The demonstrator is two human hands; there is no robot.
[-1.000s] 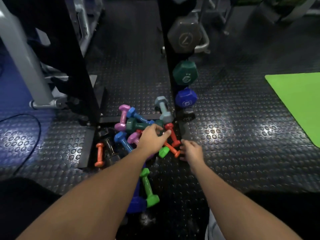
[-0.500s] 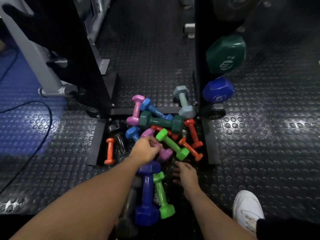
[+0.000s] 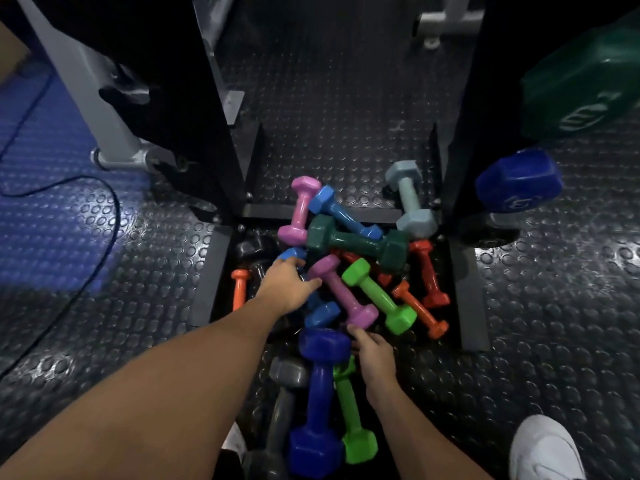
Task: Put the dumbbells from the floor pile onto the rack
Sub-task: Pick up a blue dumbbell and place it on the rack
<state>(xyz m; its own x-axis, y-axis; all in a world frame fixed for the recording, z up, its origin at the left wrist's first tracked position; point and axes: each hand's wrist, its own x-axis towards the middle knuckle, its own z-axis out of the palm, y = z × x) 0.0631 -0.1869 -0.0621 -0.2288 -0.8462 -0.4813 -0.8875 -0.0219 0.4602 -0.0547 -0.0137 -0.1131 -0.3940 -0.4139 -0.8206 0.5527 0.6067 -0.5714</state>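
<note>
Since the earlier frame the view has closed in on the floor pile (image 3: pixel 349 289), and the left hand (image 3: pixel 287 284) has shifted left, off the purple dumbbell (image 3: pixel 343 292) and onto the light-blue dumbbell (image 3: pixel 313 292) that lies partly under it. The right hand (image 3: pixel 374 355) has advanced to the near edge of the pile, between the purple dumbbell's near head and the dark-blue dumbbell (image 3: pixel 320 400).

Left hand: fingers curled down over the light-blue dumbbell, apparently gripping its handle; the grip itself is hidden beneath the hand. Right hand: fingers loosely bent, touching or just beside the heads of the purple and dark-blue dumbbells, nothing enclosed.

The pile lies on the floor between the rack's base feet. It contains the dark-green dumbbell (image 3: pixel 356 242) across the top, a pink dumbbell (image 3: pixel 299 211), a second light-blue dumbbell (image 3: pixel 343 213), a grey-blue dumbbell (image 3: pixel 410 199), two lime-green dumbbells (image 3: pixel 379 296), red and orange dumbbells (image 3: pixel 427 275), and a grey dumbbell (image 3: pixel 280 410) nearest the person.

On the rack (image 3: pixel 460 133), at right, only a large green dumbbell (image 3: pixel 585 88) and a blue dumbbell (image 3: pixel 519 180) are visible.

Assessment: the task is at an early stage. No pile item is lifted clear; well over ten remain on the floor.

A white shoe (image 3: pixel 547 448) and a floor cable (image 3: pixel 86 188) lie outside the work area.
</note>
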